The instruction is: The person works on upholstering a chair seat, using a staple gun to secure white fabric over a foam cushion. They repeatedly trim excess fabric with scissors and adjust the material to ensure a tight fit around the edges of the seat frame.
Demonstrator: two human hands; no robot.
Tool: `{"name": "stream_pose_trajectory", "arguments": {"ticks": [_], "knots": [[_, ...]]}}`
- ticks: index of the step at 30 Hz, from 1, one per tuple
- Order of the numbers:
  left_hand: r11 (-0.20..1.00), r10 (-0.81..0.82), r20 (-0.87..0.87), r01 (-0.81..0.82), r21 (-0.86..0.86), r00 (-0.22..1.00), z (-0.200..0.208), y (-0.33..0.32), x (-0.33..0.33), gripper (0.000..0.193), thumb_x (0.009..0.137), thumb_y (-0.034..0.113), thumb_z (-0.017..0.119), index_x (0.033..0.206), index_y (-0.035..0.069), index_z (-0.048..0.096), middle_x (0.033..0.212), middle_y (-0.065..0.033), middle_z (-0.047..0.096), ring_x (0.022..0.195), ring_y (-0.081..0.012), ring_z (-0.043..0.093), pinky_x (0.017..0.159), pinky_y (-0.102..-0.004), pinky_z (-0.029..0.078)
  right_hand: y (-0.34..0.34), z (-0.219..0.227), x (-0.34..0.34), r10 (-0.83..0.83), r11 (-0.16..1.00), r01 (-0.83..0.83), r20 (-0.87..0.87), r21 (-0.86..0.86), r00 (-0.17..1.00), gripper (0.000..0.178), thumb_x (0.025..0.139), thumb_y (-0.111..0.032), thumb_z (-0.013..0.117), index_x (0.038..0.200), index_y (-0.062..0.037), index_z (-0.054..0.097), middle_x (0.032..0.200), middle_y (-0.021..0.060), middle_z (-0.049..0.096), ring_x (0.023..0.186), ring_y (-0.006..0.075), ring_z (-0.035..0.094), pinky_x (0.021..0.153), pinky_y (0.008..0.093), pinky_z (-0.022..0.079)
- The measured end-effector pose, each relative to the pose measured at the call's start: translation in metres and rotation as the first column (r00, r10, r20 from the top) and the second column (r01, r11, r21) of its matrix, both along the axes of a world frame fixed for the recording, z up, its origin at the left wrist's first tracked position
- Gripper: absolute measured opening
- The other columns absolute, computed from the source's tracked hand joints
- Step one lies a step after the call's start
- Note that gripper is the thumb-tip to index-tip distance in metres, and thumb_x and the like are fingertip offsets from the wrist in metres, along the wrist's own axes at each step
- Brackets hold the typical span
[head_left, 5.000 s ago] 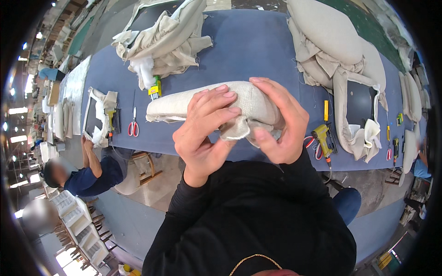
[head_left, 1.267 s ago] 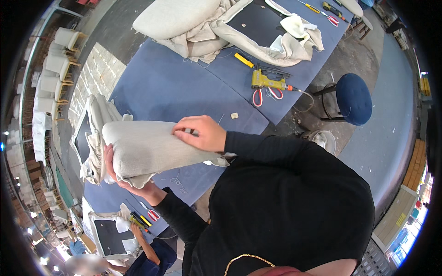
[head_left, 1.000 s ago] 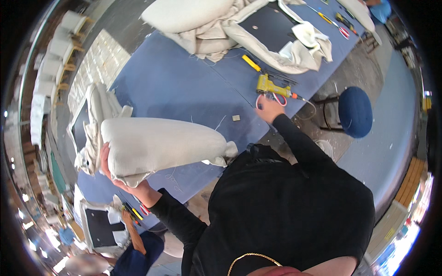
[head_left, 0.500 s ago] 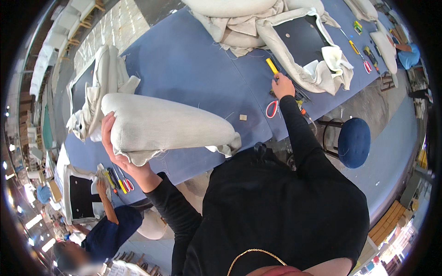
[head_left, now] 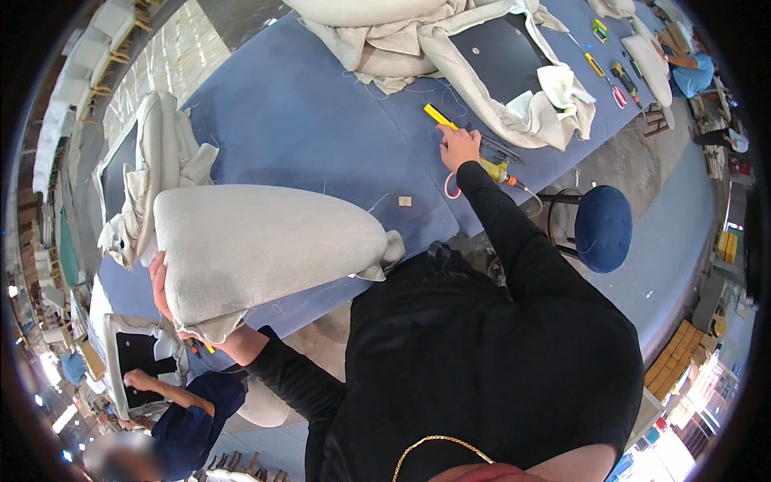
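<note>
My left hand (head_left: 163, 293) grips the left end of a cushion (head_left: 265, 241) in pale grey fabric, with loose cloth folded along its lower edge. The cushion is tilted over the near side of the blue table, its narrow end toward my body. Some fingers of this hand are hidden beneath it. My right hand (head_left: 460, 149) is closed at the near end of a yellow-handled tool (head_left: 440, 116); its fingertips are partly hidden. Right beside the hand lie a yellow air gun (head_left: 493, 170) with a hose and red-handled scissors (head_left: 452, 188), partly covered by my arm.
Upholstery covers with a dark panel (head_left: 498, 56) lie across the blue table (head_left: 281, 104). More fabric parts (head_left: 161, 153) stand at the left. A small wooden chip (head_left: 405, 201) lies mid-table. A blue stool (head_left: 604, 229) stands at the right. A co-worker (head_left: 197, 410) works at lower left.
The cushion's left end has tipped lower, with my left hand now further under it. The yellow-handled tool has turned slightly by my right hand. The co-worker's hand has moved onto the dark panel.
</note>
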State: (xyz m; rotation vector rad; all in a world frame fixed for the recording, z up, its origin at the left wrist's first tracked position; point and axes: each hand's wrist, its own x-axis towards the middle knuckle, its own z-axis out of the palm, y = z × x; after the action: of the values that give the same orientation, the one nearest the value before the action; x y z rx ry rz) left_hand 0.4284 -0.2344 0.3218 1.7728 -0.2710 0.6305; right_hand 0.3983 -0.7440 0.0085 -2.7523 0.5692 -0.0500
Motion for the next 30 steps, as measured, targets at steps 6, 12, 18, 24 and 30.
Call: {"name": "stream_pose_trajectory", "arguments": {"ticks": [6,12,18,24,30], "knots": [[0.998,-0.011,0.057,0.007,0.067,0.998,0.004,-0.001,0.003,0.105,0.102,0.09,0.032,0.147,-0.001,0.055,0.153,-0.0232,0.057,0.146,-0.0381,0.054,0.124,-0.0562,0.045,0.003,0.003,0.009,-0.135,0.984,0.155,0.205,-0.085,0.969,0.075,0.088,-0.023,0.084,0.155,-0.0205,0.052,0.153,0.0104,0.057,0.132,0.0351,0.064,0.113,0.0542,0.046],[0.998,-0.036,0.024,0.035,0.05,0.999,0.007,-0.006,0.013,0.103,0.095,0.09,0.048,0.136,-0.003,0.069,0.147,-0.0251,0.065,0.142,-0.0385,0.058,0.124,-0.0529,0.038,-0.051,-0.019,0.033,-0.223,0.974,0.222,-0.023,-0.053,0.974,0.047,0.098,-0.024,0.068,0.144,-0.026,0.07,0.134,0.0092,0.077,0.127,0.0355,0.072,0.106,0.0509,0.056],[0.981,-0.172,0.075,0.164,0.103,0.982,0.031,0.003,0.013,0.072,0.107,0.062,0.057,0.136,-0.002,0.07,0.142,-0.0207,0.065,0.135,-0.0354,0.06,0.117,-0.0459,0.043,0.011,-0.01,-0.006,-0.103,0.991,0.134,0.592,-0.008,0.799,0.037,0.101,-0.014,0.071,0.136,-0.0024,0.066,0.13,0.0193,0.07,0.124,0.0414,0.064,0.11,0.0529,0.049],[0.978,-0.202,0.061,0.198,0.061,0.977,0.03,0.018,0.019,0.058,0.115,0.051,0.05,0.14,0.002,0.07,0.143,-0.0173,0.067,0.138,-0.0345,0.058,0.121,-0.0473,0.04,0.06,-0.074,-0.147,-0.478,0.856,0.509,0.238,-0.091,0.845,0.077,0.088,-0.055,0.084,0.139,-0.007,0.052,0.14,0.0161,0.056,0.141,0.0392,0.049,0.113,0.0569,0.041],[0.954,-0.295,0.047,0.292,0.064,0.954,0.037,0.0,0.032,0.056,0.117,0.049,0.043,0.137,0.007,0.073,0.142,-0.0118,0.068,0.139,-0.0329,0.057,0.129,-0.054,0.023,0.06,-0.036,-0.114,-0.538,0.843,0.535,-0.071,-0.062,0.84,0.074,0.083,-0.042,0.084,0.14,-0.0127,0.047,0.129,0.0189,0.063,0.125,0.0394,0.063,0.105,0.0606,0.049]]}}
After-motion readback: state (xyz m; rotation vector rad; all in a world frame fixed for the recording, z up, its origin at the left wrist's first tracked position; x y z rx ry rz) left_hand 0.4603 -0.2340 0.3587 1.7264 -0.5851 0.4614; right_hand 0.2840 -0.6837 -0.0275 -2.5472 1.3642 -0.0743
